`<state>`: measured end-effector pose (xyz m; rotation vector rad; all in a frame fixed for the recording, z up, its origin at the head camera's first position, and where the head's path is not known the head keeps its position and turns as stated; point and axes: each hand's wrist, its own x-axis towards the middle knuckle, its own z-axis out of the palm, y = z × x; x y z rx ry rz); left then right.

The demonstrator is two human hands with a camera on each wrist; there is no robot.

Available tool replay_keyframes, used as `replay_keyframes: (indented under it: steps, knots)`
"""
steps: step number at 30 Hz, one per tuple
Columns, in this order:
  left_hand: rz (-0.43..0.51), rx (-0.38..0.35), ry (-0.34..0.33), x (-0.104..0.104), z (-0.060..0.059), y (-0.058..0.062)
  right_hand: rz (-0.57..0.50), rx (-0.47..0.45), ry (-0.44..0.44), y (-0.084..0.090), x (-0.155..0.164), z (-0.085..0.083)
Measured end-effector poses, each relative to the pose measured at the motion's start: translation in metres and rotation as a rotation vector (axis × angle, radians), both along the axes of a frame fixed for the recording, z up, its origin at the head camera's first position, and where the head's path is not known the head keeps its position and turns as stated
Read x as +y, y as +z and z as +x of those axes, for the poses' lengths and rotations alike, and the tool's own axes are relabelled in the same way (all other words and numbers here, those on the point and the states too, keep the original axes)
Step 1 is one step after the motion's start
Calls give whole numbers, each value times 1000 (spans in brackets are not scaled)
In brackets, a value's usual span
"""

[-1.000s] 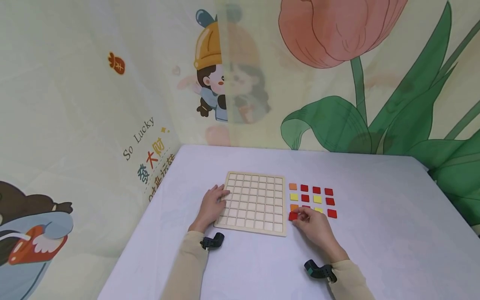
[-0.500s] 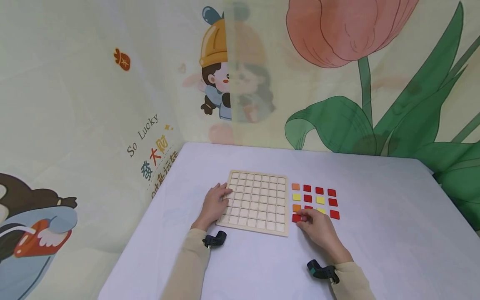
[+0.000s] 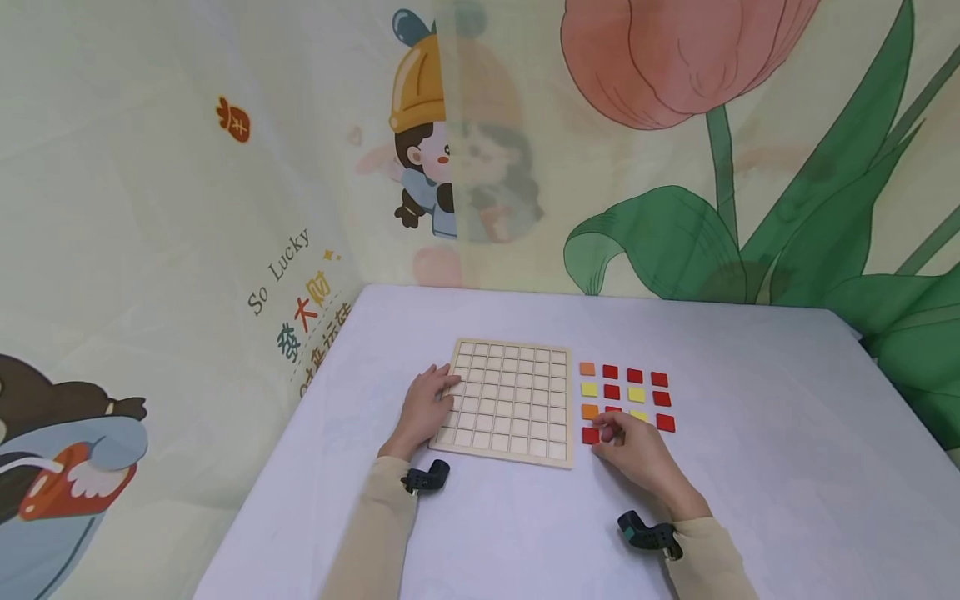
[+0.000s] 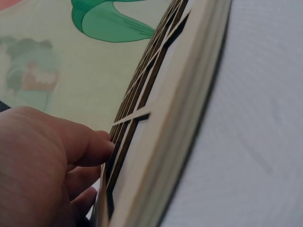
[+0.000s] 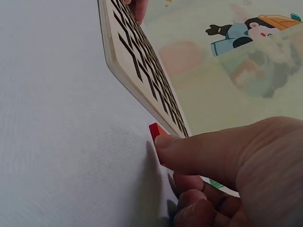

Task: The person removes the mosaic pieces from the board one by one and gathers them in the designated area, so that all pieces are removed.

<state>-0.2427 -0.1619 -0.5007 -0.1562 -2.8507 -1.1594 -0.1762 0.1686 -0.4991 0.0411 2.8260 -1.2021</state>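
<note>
Lifting red tile off table

We are seeing soft, even, bright light; shadows are lying faint, and both wrist views are blurring up close.

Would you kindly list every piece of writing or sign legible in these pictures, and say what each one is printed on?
"So Lucky": slanted grey letters on the printed backdrop, left of the table.
"發大財": coloured Chinese characters just below it on the same backdrop.
A further line of dark characters beneath is cut off by the table edge; unreadable.
The wooden grid board and the coloured tiles carry no writing.
</note>
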Motion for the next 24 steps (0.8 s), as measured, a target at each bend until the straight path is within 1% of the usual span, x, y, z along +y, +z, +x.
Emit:
replay_keyframes:
  steps: [2,6,8,10,11,14,18,20,22,24]
  knots:
    - [6,5,-7,-1,0,0,-13,5,-6,1,1,-1]
    - [47,-16,21,-7,1,1,-66,9,-24,2,0,-2]
    - [64,-32,30,-10,0,1,-99,8,-51,2,1,-3]
    - [65,-68,31,-13,0,3,-121,2,-85,1,3,-4]
    - [52,-89,21,-14,0,5,-128,-2,-100,1,4,-5]
    - [-34,-152,-44,-19,-4,12,-128,-4,-119,3,9,-7]
    - [-144,-252,-156,-27,-11,28,-110,9,-122,12,16,-9]
    - [-179,-310,-182,-31,-15,37,-94,25,-108,14,20,-12]
    - [-222,-352,-193,-35,-18,44,-52,69,-105,6,28,-20]
    - [-267,-370,-198,-38,-21,52,-4,118,-92,-8,38,-32]
